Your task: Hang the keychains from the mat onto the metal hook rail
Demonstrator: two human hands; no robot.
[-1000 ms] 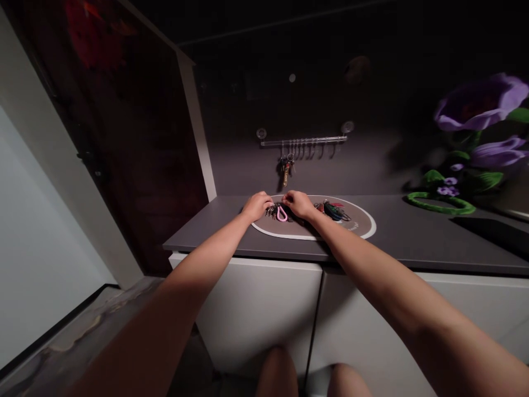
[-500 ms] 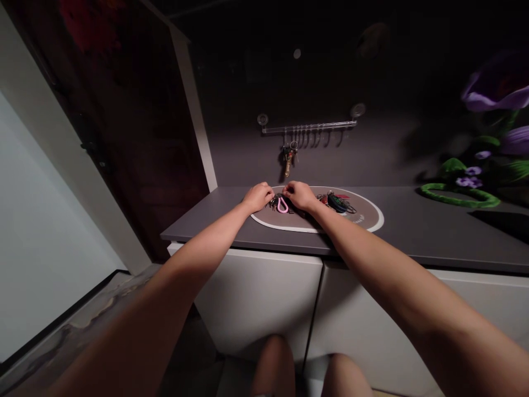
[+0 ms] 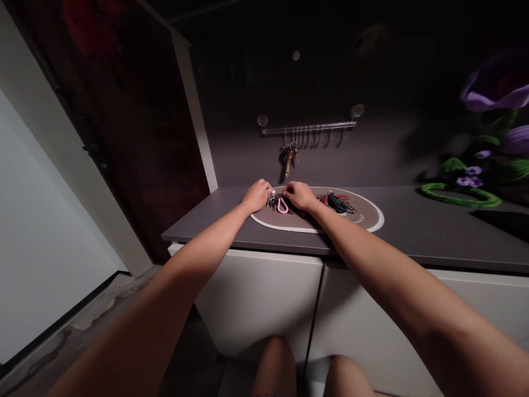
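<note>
Over the left part of an oval brown mat [image 3: 281, 225] with a white rim, my left hand [image 3: 256, 197] is closed at a bunch of keys [image 3: 272, 200], its fingertips on the top of the bunch. A pink loop strap [image 3: 282, 205] lies just beside the keys. My right hand [image 3: 299, 196] is pinched closed a little to the right, thumb and fingers together; what sits between them is too small to make out. Dark items lie partly hidden under that hand. Right of it, a pile of dark cords and key fobs [image 3: 339, 202] rests on the mat.
Against the wall, a clear rail [image 3: 309, 128] carries several hooks; a bunch of keys with a brown tag [image 3: 289, 160] hangs from its left end. Purple flowers [image 3: 470, 181] and a green ring [image 3: 458, 195] stand at the right of the dark countertop [image 3: 417, 231]. White cabinet doors [image 3: 260, 298] are below.
My left fingers have lifted slightly, so more of the keys shows beneath them. The right hand stays pinched in nearly the same place. The camera view has tilted and shifted a little.
</note>
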